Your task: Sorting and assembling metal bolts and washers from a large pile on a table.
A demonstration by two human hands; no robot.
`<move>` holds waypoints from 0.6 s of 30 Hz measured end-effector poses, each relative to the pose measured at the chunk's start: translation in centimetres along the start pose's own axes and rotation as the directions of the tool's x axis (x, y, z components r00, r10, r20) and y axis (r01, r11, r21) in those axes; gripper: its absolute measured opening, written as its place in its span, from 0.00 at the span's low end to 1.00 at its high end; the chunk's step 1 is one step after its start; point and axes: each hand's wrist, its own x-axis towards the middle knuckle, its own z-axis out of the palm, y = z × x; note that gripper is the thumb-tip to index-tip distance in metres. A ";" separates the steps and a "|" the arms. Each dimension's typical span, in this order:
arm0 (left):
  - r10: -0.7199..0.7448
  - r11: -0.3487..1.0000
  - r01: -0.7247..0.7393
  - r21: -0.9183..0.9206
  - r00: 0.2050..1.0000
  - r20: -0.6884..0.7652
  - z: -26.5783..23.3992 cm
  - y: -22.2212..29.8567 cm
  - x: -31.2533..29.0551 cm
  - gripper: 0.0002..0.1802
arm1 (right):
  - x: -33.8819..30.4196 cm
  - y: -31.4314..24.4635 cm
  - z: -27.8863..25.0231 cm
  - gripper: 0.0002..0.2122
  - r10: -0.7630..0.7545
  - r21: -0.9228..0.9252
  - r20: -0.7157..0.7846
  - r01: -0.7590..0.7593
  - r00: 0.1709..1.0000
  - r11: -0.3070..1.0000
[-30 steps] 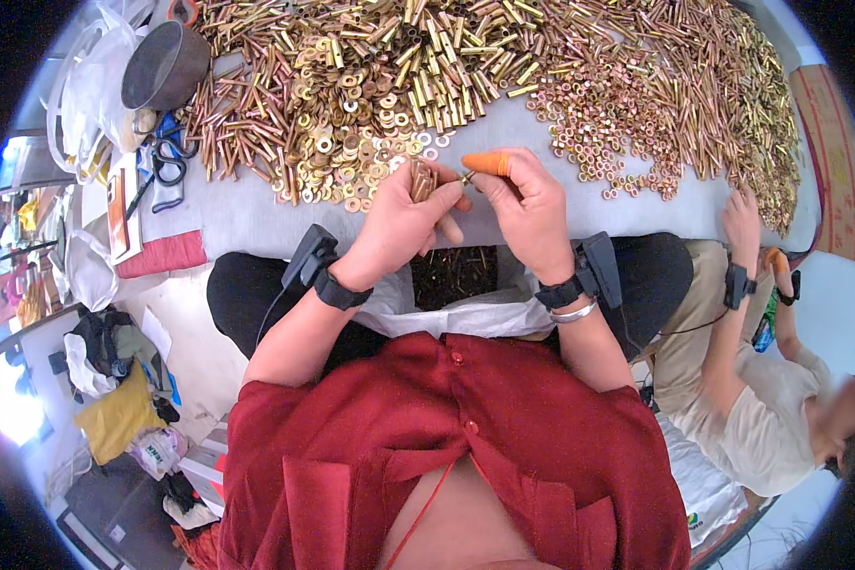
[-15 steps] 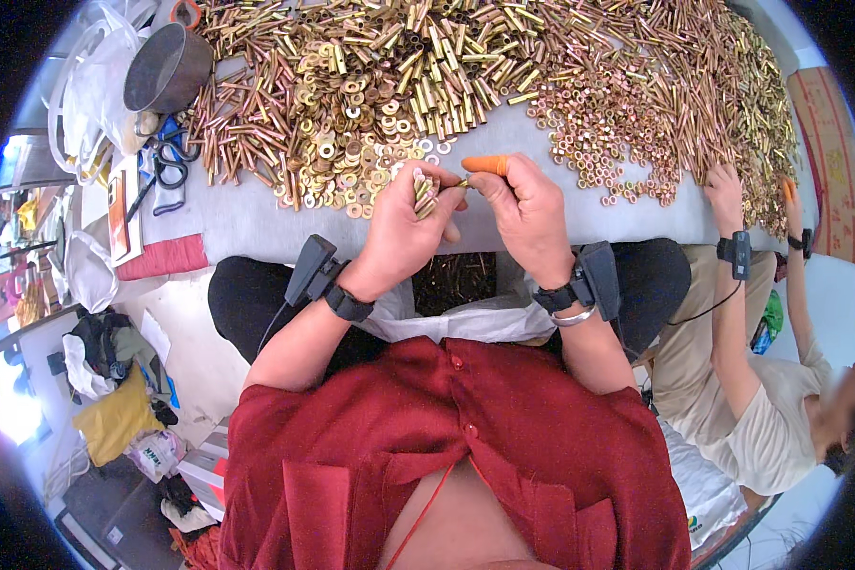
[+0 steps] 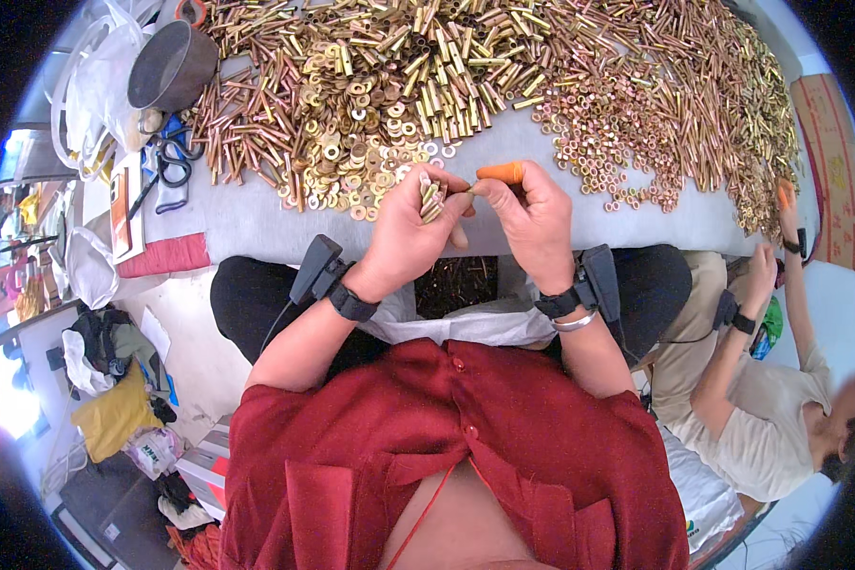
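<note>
My left hand (image 3: 407,217) is closed around several short brass-coloured metal pieces (image 3: 432,198), which show between its palm and fingers. Its thumb and fingertips meet those of my right hand (image 3: 534,218) just beyond the table's front edge. With an orange cover (image 3: 500,173) on one finger, my right hand pinches a small metal piece (image 3: 471,189) at that meeting point. The fingers hide most of this piece. Beyond my hands lie heaps of flat washers (image 3: 356,157), metal sleeves (image 3: 454,85) and hex nuts (image 3: 608,157).
Long heaps of thin metal bolts (image 3: 679,85) cover the far and right table. A dark pan (image 3: 171,66) and blue-black scissors (image 3: 173,157) lie left. Between my knees an open white sack (image 3: 446,326) shows dark metal pieces. At right, a co-worker's hand (image 3: 787,209) reaches the heap.
Both my hands have shifted slightly right and nearer, still meeting at the fingertips. The co-worker's nearer hand has drawn back from the heap toward their body.
</note>
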 end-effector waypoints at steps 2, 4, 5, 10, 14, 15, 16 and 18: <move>0.017 1.000 -0.017 0.015 1.000 -0.002 0.0 -0.4 0.0 0.07 | 0.2 -0.2 -0.1 0.08 -0.024 -0.078 0.013 0.025 1.000 0.997; 0.034 0.999 -0.034 0.032 0.999 -0.003 0.1 0.4 0.1 0.07 | 0.4 -0.1 -0.1 0.09 -0.046 -0.153 0.028 0.050 0.999 0.987; -0.086 0.995 0.087 -0.041 0.996 0.006 0.0 1.0 0.1 0.06 | 0.5 0.0 -0.2 0.10 -0.102 -0.152 0.027 0.105 0.994 0.983; -0.169 0.980 0.172 -0.105 0.985 0.035 -0.2 1.5 0.1 0.07 | 1.0 -0.4 -0.3 0.10 -0.210 -0.266 0.029 0.210 0.977 0.941; -0.244 0.949 0.249 -0.192 0.969 0.049 -0.4 1.7 0.3 0.08 | 1.0 -0.1 -0.8 0.09 -0.164 0.044 0.041 0.162 0.986 0.986; -0.248 0.941 0.257 -0.219 0.966 0.065 -0.5 1.5 0.3 0.08 | 1.0 0.0 -1.0 0.09 -0.178 0.032 0.119 0.176 0.977 0.984; -0.247 0.941 0.256 -0.220 0.967 0.065 -0.6 1.4 0.3 0.08 | 0.9 0.1 -1.0 0.09 -0.179 0.032 0.119 0.176 0.977 0.984; -0.225 0.941 0.242 -0.238 0.970 0.097 -0.7 1.2 0.2 0.07 | 0.7 0.1 -1.0 0.07 0.000 0.006 0.130 -0.001 0.991 1.000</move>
